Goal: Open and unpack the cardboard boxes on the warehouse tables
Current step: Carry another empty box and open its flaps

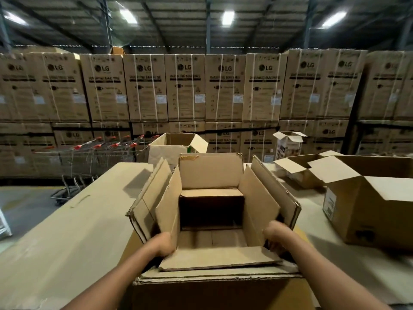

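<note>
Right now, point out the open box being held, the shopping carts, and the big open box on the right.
Held box (211,173): head view, far inner flap.
Shopping carts (96,151): head view, red handles.
Big box (357,215): head view, front side wall.

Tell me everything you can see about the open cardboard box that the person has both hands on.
The open cardboard box is plain brown corrugated board, worn at its edges. All its top flaps stand open: the far one upright, the side ones splayed outward, the near one folded toward the person. Inside looks dark and empty. It appears tilted toward the camera, resting on a larger box on the table. The left hand grips its near left corner and the right hand its near right corner.
</note>
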### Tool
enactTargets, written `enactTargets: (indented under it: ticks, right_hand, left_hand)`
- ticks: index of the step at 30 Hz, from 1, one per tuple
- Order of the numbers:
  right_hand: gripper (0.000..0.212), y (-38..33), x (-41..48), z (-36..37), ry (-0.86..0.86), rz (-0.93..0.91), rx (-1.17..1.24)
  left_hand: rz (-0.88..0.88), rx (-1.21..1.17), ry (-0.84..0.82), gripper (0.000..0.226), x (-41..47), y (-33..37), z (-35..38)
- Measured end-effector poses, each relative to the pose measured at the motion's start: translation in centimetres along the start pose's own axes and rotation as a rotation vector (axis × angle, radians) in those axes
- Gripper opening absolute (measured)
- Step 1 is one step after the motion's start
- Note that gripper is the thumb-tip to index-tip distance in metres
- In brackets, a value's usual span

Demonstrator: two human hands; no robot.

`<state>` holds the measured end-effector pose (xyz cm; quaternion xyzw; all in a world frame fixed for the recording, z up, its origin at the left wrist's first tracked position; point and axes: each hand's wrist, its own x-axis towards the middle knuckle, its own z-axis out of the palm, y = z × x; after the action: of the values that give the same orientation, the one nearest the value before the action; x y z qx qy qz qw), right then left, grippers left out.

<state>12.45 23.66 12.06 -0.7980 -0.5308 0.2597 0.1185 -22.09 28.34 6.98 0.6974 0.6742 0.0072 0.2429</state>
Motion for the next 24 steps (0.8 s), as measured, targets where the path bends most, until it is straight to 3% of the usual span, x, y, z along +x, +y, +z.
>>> enactTargets:
  ticks: [3, 5, 7, 9, 12, 15, 20, 22, 24]
  right_hand:
    - [0.014, -1.3, -1.5, -0.5, 0.109, -0.044, -0.277]
    - [0.025, -2.3, -1.9, -1.3, 0.084, -0.091, -0.312]
    - [0.033, -3.2, -1.8, -2.0, 0.012, -0.124, -0.22]
    - [0.034, -4.0, -1.1, -2.5, 0.001, -0.169, -0.068]
    - [0.028, -5.3, 1.2, -2.4, -0.012, -0.25, 0.032]
    - [0.022, -6.9, 4.2, -1.6, -0.093, -0.313, -0.008]
    - [0.021, -8.5, 10.4, 0.9, -0.225, -0.335, -0.268]
    - [0.031, -8.9, 13.3, 2.3, -0.311, -0.328, -0.398]
    - [0.052, -9.8, 16.2, 3.3, -0.335, -0.297, -0.399]
  left_hand:
    - [-0.008, -0.077, -0.079, 0.028, -1.6, 0.6, -1.4]
    - [-0.075, -0.152, -0.139, 0.022, -2.7, 1.0, -2.9]
    - [-0.115, -0.234, -0.173, 0.038, -3.4, 1.7, -4.6]
    - [-0.082, -0.391, -0.098, 0.053, -3.8, 3.5, -5.9]
    - [0.035, -0.509, 0.069, 0.045, -2.5, 6.8, -6.6]
    - [0.1, -0.324, 0.029, 0.028, 1.6, 9.0, -5.8]
    - [0.171, 0.208, -0.296, 0.04, 9.8, 10.2, -3.6]
    - [0.164, 0.355, -0.28, 0.054, 13.6, 10.2, -3.5]
    - [0.182, 0.417, -0.206, 0.055, 17.3, 10.7, -4.4]
